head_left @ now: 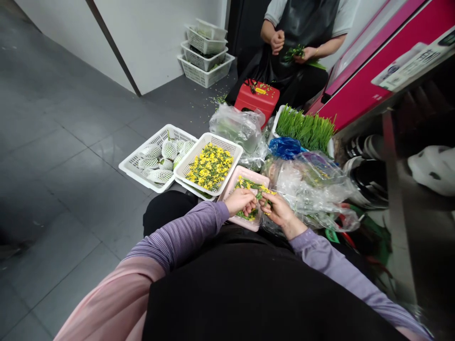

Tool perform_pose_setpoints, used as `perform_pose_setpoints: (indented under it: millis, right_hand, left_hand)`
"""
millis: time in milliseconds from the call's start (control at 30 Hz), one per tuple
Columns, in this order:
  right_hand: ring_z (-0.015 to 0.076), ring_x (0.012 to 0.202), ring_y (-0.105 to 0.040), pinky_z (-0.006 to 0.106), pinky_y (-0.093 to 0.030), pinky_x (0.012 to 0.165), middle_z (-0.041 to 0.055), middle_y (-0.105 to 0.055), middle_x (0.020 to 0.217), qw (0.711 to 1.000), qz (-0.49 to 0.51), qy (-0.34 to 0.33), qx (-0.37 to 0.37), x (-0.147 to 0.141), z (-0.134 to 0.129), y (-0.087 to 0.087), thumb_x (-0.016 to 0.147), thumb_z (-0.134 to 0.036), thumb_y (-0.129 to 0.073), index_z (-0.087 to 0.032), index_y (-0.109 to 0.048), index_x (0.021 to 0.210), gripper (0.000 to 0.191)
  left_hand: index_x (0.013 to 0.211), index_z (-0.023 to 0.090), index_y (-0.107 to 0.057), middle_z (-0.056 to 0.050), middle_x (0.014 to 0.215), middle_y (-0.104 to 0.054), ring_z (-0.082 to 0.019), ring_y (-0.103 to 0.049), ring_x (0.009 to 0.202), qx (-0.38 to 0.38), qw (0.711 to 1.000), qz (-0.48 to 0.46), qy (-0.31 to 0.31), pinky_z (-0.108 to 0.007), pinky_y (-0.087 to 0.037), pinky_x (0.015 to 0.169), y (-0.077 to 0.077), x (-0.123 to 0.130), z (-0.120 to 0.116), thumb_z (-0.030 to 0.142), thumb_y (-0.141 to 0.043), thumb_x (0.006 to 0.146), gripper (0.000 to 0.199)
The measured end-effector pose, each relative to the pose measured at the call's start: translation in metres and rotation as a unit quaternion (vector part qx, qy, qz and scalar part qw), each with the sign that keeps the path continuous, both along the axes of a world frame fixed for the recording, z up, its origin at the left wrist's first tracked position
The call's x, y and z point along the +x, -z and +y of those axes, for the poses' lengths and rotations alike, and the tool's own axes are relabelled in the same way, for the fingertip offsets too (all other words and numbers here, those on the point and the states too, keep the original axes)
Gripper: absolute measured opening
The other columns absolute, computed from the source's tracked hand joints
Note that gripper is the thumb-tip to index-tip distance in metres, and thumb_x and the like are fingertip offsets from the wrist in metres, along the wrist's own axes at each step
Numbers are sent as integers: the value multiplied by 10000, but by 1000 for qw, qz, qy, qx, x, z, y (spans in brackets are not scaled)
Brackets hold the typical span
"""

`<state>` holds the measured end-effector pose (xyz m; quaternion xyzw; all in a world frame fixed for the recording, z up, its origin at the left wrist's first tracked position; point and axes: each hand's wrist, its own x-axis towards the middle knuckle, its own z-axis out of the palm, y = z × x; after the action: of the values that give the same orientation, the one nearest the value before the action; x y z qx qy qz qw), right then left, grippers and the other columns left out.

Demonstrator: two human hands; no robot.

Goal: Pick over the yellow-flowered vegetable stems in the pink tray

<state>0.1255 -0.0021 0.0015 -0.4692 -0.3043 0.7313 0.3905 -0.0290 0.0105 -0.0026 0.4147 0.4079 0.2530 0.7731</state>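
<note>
Both my hands meet over a pale pink basket that holds green stems with yellow flowers. My right hand is closed around a small bunch of yellow-flowered greens, leaves and blossoms showing past the fingers. Close beside it, my left hand has its fingers curled in a pinch next to the bunch; what lies between them is too small to tell. Left of the pink basket, a white basket is filled with yellow flower heads.
Foam-netted produce lies in another white basket. Plastic bags crowd the right, before upright green stalks. Across from me, a person in a dark apron holds greens behind a red box. Stacked baskets stand by the wall.
</note>
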Motion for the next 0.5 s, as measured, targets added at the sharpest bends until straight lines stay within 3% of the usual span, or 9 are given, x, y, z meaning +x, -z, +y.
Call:
perform_pose_setpoints:
  millis: [167,267,500]
  right_hand:
    - [28,384,-214,168,-146,349,-72,-337,494,998,-14,17,51,1,-1,0,713,-273,-606,-169,-433,672,205]
    - [31,386,-211,169,-152,351,-75,-341,505,997,-26,20,64,0,-3,-3,709,-286,-608,-181,-427,704,209]
    - [38,404,-215,175,-171,360,-64,-330,510,999,-13,9,49,-7,-7,-5,703,-307,-602,-181,-400,659,242]
  left_hand:
    - [776,98,-564,-31,641,-568,-53,-489,416,-38,997,-54,38,-168,-382,371,0,-1,-1,364,-493,764,275]
    - [768,91,-570,-18,618,-556,-32,-455,409,-9,998,-52,16,-154,-365,376,3,0,-2,326,-551,733,238]
    - [622,118,-545,32,440,-459,-41,-382,347,69,998,-7,-4,-159,-305,347,4,4,-8,223,-487,735,165]
